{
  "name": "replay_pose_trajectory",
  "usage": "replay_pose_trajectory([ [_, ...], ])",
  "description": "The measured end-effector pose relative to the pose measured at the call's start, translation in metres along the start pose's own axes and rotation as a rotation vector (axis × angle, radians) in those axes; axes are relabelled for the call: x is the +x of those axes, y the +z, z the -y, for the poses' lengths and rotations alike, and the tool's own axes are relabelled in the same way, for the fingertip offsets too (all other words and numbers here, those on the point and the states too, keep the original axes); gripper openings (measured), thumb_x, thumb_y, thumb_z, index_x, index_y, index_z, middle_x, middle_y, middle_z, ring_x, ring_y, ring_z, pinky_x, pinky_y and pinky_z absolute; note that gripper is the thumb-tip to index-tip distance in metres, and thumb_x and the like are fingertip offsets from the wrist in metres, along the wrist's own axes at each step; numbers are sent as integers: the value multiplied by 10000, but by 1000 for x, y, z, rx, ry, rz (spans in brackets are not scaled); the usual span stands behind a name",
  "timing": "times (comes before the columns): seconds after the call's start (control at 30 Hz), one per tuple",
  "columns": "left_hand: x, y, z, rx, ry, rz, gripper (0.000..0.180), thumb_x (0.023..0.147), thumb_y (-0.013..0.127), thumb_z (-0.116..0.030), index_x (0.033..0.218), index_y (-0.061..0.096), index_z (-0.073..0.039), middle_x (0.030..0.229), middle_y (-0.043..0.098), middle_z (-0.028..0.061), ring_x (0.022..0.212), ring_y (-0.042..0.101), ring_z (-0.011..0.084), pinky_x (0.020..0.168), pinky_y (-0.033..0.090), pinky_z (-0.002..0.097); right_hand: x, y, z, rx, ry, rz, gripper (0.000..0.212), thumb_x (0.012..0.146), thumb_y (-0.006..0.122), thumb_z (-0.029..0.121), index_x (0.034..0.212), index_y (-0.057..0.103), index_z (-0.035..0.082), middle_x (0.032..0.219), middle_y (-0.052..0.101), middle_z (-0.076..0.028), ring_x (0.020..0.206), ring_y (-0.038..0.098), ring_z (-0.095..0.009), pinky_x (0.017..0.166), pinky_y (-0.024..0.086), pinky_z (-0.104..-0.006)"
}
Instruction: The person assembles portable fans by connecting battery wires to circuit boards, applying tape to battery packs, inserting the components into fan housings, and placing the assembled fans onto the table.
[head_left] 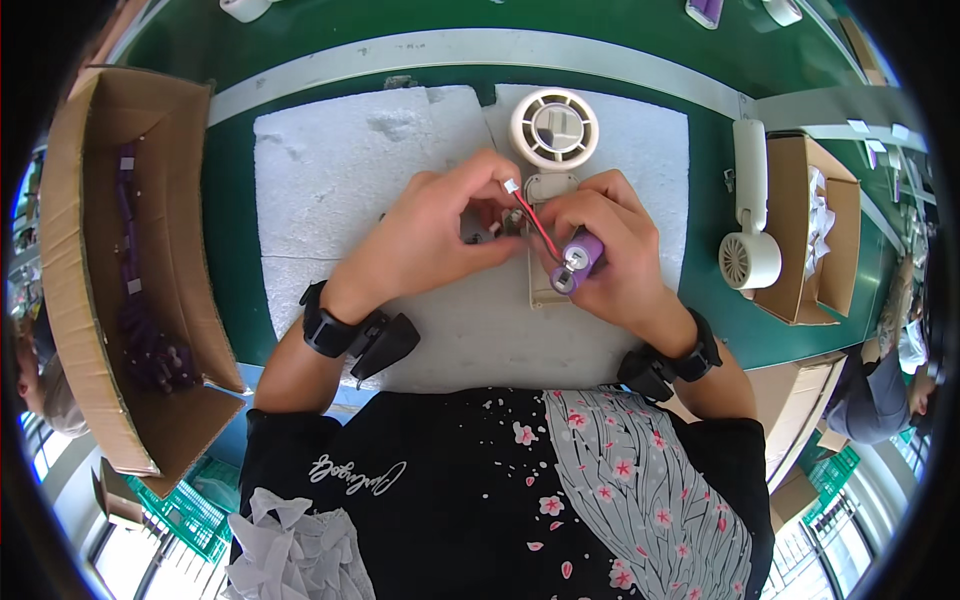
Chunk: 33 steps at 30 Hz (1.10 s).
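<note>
A purple cylindrical battery cell (577, 262) sits in my right hand (612, 238), its fingers closed round it. From the cell, red and black wires (540, 230) run up to a small white plug (512, 186) by my left index fingertip. My left hand (437, 222) is curled, thumb and fingers around small metallic and dark parts (508, 222) that are partly hidden. Under both hands lies a cream handheld fan (554, 128), its round grille pointing away from me. The fan's handle casing (546, 290) is mostly covered by my hands.
White foam sheets (330, 170) cover the green bench (700, 330). At left stands a cardboard box (70, 270) holding several purple cells. A second white fan (749, 258) lies at right, beside a smaller cardboard box (840, 240) with white pieces. Other people are at both sides.
</note>
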<state>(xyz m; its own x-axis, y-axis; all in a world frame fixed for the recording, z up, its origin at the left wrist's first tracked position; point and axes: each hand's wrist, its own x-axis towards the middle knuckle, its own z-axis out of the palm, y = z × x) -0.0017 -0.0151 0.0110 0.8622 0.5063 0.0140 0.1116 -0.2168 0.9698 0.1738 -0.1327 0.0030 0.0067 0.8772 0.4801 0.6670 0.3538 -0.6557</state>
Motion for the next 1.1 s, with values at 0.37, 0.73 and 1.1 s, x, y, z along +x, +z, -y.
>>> replay_pose_trajectory([
  [0.37,1,-13,2,110,164,33,274,684,693,124,898,685,-48,952,645,71,777,654,193,709,528,276,3,0,3,-18,35,74,336,563,766,-32,811,569,78,807,679,-11,755,500,-224,676,441,-301],
  [0.73,-2,-9,-1,68,104,51,310,706,626,174,929,696,-32,1006,614,99,836,630,186,716,513,265,3,0,6,-55,73,75,299,554,763,-33,747,568,86,759,659,-2,749,501,-227,645,438,-295],
  [1.1,-4,-2,7,-272,24,18,308,802,589,166,1063,641,12,1030,617,92,949,648,168,783,537,265,-3,-6,0,246,182,3,307,735,675,-63,976,510,33,907,583,-94,758,493,-167,671,418,-279],
])
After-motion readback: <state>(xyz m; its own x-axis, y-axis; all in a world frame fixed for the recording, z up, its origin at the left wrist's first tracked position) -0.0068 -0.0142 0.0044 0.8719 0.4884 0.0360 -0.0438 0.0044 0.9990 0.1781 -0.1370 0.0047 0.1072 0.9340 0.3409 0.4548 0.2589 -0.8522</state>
